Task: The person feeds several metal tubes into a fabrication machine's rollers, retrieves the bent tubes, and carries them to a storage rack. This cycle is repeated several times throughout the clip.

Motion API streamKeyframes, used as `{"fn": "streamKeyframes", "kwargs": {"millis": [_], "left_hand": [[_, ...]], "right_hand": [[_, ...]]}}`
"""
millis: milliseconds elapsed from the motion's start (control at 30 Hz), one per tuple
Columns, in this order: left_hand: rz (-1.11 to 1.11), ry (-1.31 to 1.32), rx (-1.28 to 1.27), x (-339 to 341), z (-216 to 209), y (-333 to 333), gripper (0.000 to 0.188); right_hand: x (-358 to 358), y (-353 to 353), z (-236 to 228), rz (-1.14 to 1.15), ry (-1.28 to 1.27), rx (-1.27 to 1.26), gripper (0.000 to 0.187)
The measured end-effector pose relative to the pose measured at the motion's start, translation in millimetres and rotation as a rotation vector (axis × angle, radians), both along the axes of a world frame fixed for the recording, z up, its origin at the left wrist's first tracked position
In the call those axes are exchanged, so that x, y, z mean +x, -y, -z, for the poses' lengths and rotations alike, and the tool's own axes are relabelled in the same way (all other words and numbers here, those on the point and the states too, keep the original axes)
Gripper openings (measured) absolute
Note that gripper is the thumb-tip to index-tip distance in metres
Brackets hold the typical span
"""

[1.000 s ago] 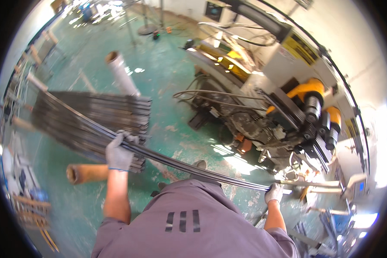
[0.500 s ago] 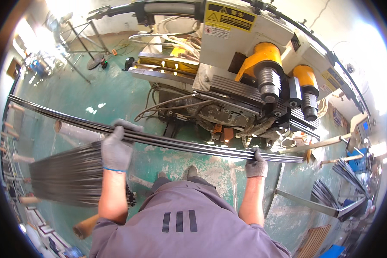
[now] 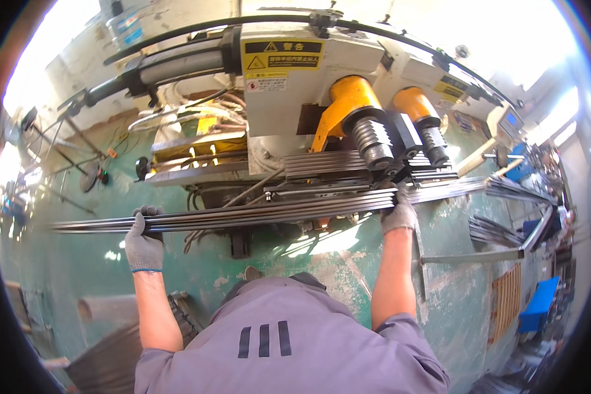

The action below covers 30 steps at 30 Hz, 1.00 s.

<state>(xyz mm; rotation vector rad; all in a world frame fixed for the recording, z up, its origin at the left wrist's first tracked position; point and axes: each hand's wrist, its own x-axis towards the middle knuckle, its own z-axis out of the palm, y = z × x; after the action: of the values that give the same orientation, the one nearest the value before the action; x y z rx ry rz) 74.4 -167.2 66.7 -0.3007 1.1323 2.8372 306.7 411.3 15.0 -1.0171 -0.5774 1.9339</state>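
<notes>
A bundle of long, thin dark metal rods stretches across in front of me, held level at the near side of the machine. My left hand, in a grey knit glove, is closed round the bundle near its left end, thumb on the near side. Farther right, my gloved right hand grips the same bundle, its fingers partly hidden by the rods. Just beyond that hand are the machine's ridged metal rollers under orange housings. More rods lie on the machine bed behind the bundle.
The pale machine body with a hydraulic cylinder spans the far side. At right stands a metal frame beside stacked rods, a wooden pallet and a blue bin. A rod pile lies at lower left.
Both hands have moved the rod bundle forward, toward the machine. My left hand has shifted left, and the view has turned right. Both hands keep their grip.
</notes>
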Motion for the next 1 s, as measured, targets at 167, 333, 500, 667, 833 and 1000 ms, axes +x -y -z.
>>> {"fn": "streamKeyframes", "kwargs": {"millis": [167,333,500,667,833,1000], "left_hand": [[0.164,0.044,0.143,-44,24,-40,0.014],[0.264,0.075,0.152,-57,35,-104,0.007],[0.38,0.114,0.084,-55,44,-158,0.008],[0.426,0.185,0.163,-41,28,-192,0.016],[0.399,0.184,0.237,-48,30,-176,0.021],[0.308,0.18,0.185,-67,49,-166,0.026]], "right_hand": [[-44,18,-26,-0.083,0.221,0.147,0.027],[-58,-5,-17,-0.263,0.261,0.173,0.038],[-93,-4,9,-0.168,0.339,0.281,0.036],[-94,-29,27,-0.247,0.52,0.346,0.042],[-92,-44,47,-0.586,1.312,0.746,0.049],[-117,-41,38,-1.103,2.181,1.105,0.051]]}}
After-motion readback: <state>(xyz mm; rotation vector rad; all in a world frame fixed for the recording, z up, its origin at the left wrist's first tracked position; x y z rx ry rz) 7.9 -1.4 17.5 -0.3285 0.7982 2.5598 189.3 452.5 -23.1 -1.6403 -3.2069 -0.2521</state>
